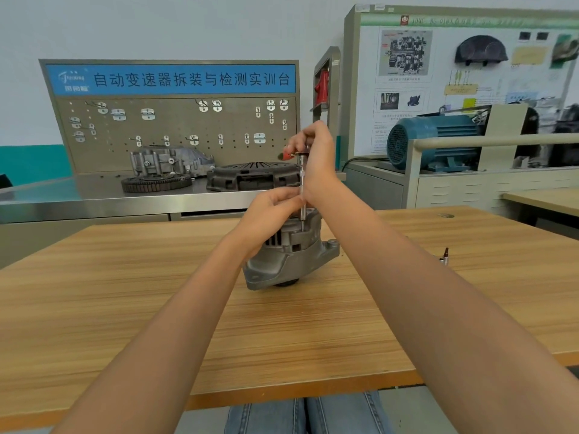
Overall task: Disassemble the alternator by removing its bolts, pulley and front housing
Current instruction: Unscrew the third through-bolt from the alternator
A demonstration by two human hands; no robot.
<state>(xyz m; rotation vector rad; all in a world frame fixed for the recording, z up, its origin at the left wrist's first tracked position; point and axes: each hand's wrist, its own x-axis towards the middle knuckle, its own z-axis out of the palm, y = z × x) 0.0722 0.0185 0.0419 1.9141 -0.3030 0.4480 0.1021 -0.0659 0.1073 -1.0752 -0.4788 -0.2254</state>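
— What is seen toward the left, behind the wooden counter [125, 292]?

— A steel workbench [62, 195] is seen there, backed by a pegboard [175, 133] with a blue sign. A toothed ring gear [156, 182] and a grey cast housing [169, 159] are set on it, with a dark clutch cover [253, 177] just beside them to the right.

— And where is the alternator [289, 255] placed?

— It is stood near the middle of the counter, closer to the far edge than to the near one, with its pulley end turned down against the wood.

— How are the hands occupied?

— The left hand [272, 211] is held above the alternator's top, its fingers curled and pinched around the thin metal shaft of a T-handle driver [301, 183]. The shaft is kept upright, and its lower tip is set down into the alternator body. The right hand [316, 155] is raised higher and is wrapped around the driver's cross handle, whose red end is left showing to the left of the fingers.

— Is anything else laid on the counter?

— A small socket bit [445, 255] is seen toward the right edge, well apart from the alternator.

— And further right?

— A teal electric motor [435, 142] is mounted on a frame before a display board [470, 73].
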